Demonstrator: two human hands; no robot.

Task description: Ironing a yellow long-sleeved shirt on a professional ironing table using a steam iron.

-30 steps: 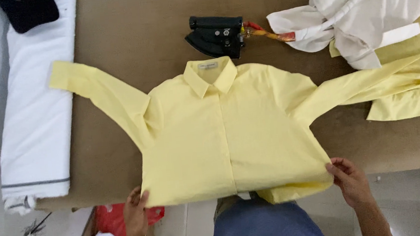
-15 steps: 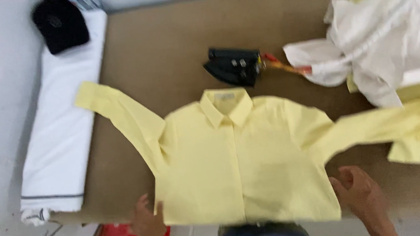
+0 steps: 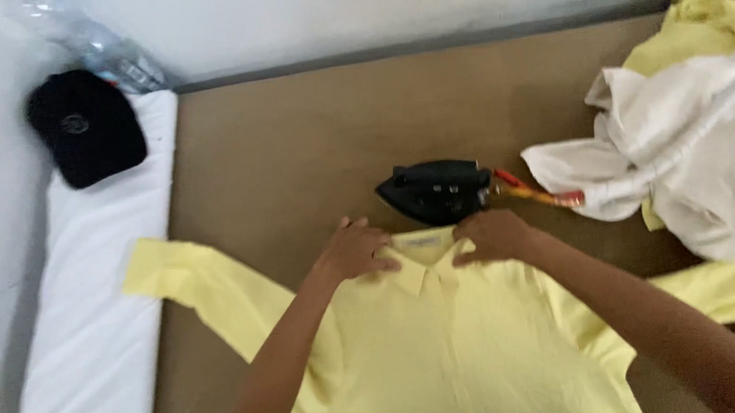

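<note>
- Far out to the left of the hands, a black cap (image 3: 86, 127) sits at the top of a long white pad (image 3: 105, 337), with a clear plastic bottle (image 3: 93, 46) lying just behind it.
- The yellow shirt (image 3: 455, 355) lies front-up on the brown bench (image 3: 294, 143), directly under both forearms; one sleeve runs out leftward onto the edge of the white pad.
- The left hand (image 3: 355, 250) comes up from below on a long, straight forearm and rests palm-down on the left side of the collar (image 3: 423, 259), fingers laid flat together and pointing toward the middle.
- The right hand (image 3: 492, 235) reaches in at a slant from the lower right and presses flat on the right side of the collar, fingers curled slightly downward; neither hand is pinching anything that I can make out.
- Just beyond the fingertips, nearly touching the collar, a black iron (image 3: 434, 191) stands on the bench, its red and yellow cord (image 3: 532, 193) trailing off to the right.
- Well right of the right hand, a heap of white cloth (image 3: 683, 150) lies over more yellow fabric (image 3: 700, 24).
</note>
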